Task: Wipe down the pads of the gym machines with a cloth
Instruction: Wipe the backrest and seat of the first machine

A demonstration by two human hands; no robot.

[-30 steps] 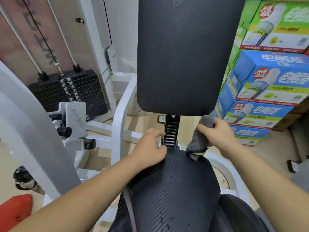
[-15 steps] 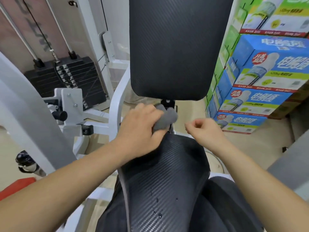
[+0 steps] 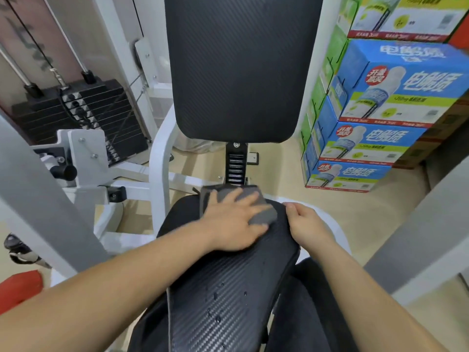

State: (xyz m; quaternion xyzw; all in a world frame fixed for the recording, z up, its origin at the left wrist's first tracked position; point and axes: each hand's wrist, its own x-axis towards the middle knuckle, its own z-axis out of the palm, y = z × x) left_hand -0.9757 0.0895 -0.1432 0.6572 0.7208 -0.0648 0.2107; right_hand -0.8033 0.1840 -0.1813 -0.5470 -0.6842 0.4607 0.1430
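Note:
A grey cloth lies flat on the far end of the black seat pad. My left hand presses down on the cloth with fingers spread. To the right, my right hand rests on the pad's right edge, fingers curled, holding nothing that I can see. Water droplets sit on the pad nearer to me. The upright black back pad stands behind the seat on a black bracket.
The machine's white frame and black weight stack are to the left. Stacked blue and green cartons fill the right. A grey beam crosses the near left, a red object lies on the floor.
The cloth passed from my right hand to my left hand. My left hand then laid it flat on the seat pad, and my right hand moved to the pad's right edge.

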